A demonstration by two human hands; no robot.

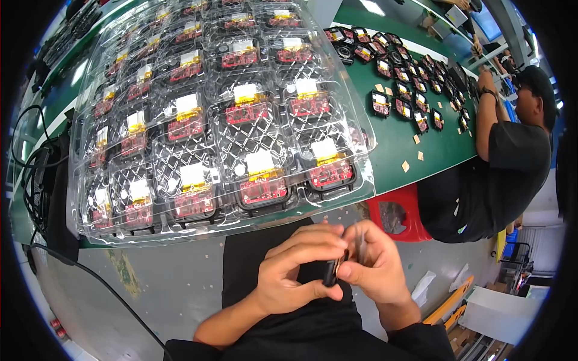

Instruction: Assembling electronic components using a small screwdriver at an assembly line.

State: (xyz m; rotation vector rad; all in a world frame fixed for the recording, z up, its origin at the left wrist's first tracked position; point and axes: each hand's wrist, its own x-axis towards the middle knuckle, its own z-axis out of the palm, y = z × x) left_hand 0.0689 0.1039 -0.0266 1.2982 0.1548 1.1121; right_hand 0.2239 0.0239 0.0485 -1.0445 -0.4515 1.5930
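Above my lap, my left hand (292,262) curls its fingers and thumb around a small black part (330,273), seen nearly edge-on. The thumb of my right hand (380,271) presses at the side of that part, where a thin gold-coloured edge shows. A narrow greyish thing (360,242) stands between my right fingers, too blurred to name. Just beyond my hands, clear plastic trays (367,165) lie stacked on the table. Their compartments hold black-framed units with red circuit boards (263,189), white blocks and yellow tape.
The green table (391,177) carries many loose black units (380,103) and small tan squares (405,166) on the right. A co-worker in black (518,144) sits there by a red stool (397,210). Black cables (27,174) hang at the left. A white box (500,313) stands lower right.
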